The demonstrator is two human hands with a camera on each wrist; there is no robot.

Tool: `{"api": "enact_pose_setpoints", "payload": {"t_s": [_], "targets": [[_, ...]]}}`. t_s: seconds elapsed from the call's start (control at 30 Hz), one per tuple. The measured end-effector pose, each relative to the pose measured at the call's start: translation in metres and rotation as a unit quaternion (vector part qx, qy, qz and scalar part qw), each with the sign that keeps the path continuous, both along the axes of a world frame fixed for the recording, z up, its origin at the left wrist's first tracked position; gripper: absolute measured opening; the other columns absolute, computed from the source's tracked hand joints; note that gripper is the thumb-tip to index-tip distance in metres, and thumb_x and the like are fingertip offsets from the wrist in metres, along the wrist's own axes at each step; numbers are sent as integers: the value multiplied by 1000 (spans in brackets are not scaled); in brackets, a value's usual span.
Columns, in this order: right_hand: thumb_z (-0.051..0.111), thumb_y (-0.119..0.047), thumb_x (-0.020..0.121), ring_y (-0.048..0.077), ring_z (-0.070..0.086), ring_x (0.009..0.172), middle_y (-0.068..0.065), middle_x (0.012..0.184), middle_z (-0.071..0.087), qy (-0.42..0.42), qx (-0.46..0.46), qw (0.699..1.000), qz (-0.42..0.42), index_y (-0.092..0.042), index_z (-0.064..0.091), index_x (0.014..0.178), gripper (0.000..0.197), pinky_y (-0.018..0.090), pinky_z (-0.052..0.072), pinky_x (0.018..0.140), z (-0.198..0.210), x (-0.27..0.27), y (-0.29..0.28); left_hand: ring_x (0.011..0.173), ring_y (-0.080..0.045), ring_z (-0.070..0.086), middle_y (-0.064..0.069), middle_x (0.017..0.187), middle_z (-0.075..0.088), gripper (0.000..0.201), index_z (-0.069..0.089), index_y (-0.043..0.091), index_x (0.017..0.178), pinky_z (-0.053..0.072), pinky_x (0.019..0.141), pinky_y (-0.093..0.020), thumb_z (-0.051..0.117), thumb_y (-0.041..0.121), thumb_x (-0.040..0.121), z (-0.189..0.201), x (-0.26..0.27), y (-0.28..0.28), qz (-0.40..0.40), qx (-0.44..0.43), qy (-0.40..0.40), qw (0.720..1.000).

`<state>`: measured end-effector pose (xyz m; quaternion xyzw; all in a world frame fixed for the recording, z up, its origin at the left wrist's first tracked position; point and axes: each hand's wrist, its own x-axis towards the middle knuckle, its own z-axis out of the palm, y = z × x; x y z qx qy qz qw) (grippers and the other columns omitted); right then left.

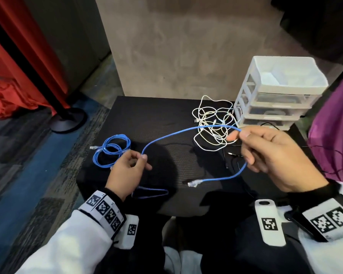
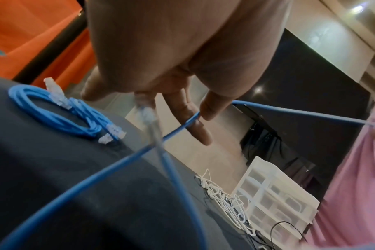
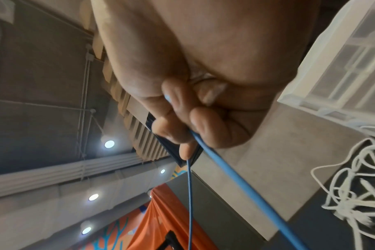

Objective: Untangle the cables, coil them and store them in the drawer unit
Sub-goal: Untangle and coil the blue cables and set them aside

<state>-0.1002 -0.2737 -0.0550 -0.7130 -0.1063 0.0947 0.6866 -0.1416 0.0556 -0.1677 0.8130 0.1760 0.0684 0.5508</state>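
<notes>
One blue Ethernet cable [image 1: 111,150] lies coiled on the bench [image 1: 178,155]. The left hand [image 1: 125,171] and right hand [image 1: 273,155] pinch a second blue cable [image 1: 166,136], uncoiled. The white cable tangle [image 1: 214,123] and drawer unit [image 1: 275,91] look untouched.

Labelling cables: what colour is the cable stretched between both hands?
Blue cable; clearest in the head view.

The right hand [image 3: 188,108] curls round a blue cable [image 3: 235,179]; tangled white cables [image 3: 353,191] lie beside what seems the drawer unit [image 3: 343,71].
</notes>
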Motion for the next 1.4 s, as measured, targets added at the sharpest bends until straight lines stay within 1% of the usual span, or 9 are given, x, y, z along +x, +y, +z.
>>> {"api": "enact_pose_setpoints", "payload": {"t_s": [0.13,0.37,0.5,0.67,0.83,0.97,1.13,1.27,1.4], "targets": [[54,-34,105,22,41,42,9,85,75,-11,-170,984,53,-23,75,111,24,25,38,44,-29,-4,-1,72,-9,64,7,75,76,16,67,20,96,50,87,-37,58,30,104,22,-6,-6,-33,2,-27,999],[76,-22,92,13,59,67,-18,148,47,-240,-213,947,19,-38,40,155,75,11,44,72,-32,-21,33,78,-5,59,-1,83,72,16,75,19,99,51,74,-34,62,27,102,57,-18,-55,-220,-5,-61,974],[79,-28,91,-5,65,89,-24,108,70,-221,-245,931,157,-32,63,135,47,17,49,83,-34,-31,56,87,-17,69,-6,91,76,19,76,11,99,55,89,-42,61,22,103,74,-22,-76,-280,-32,-71,957],[68,-18,100,-2,58,65,-13,72,69,-187,-111,975,-52,-19,74,89,13,16,47,67,-22,-7,31,52,10,51,25,53,56,25,74,6,97,38,59,-8,56,21,105,79,-22,-56,-241,-11,-51,969],[69,-22,99,5,63,68,-4,103,76,-148,-153,971,-106,-25,73,118,20,14,49,70,-24,6,-3,60,5,49,20,65,60,24,74,20,87,42,66,-21,59,28,103,59,-19,-22,-93,24,-70,993],[76,-24,91,15,52,62,-14,129,62,-247,-213,945,-37,-37,60,139,52,27,48,73,-28,-11,16,65,6,53,19,66,63,22,76,16,88,39,67,-13,61,22,102,73,-22,-47,-172,35,-92,980],[77,-24,93,0,62,70,-27,87,67,-264,-236,931,93,-31,68,128,37,13,46,71,-31,-38,56,62,2,53,9,64,64,26,73,5,89,42,60,-17,58,19,104,90,-25,-77,-275,-62,-89,955],[69,-19,99,4,59,68,-11,75,70,-242,-113,960,-86,-19,74,95,7,22,48,68,-25,-14,40,53,-17,36,0,61,42,33,76,16,95,30,53,-40,55,41,102,82,-22,-61,-224,-115,-56,966],[66,-24,101,7,45,54,-6,56,56,-153,-21,960,-232,-20,70,86,17,18,37,55,-22,15,3,54,-11,30,7,63,38,38,69,9,93,32,56,-30,50,40,102,61,-30,-42,-181,-189,7,965]]}}
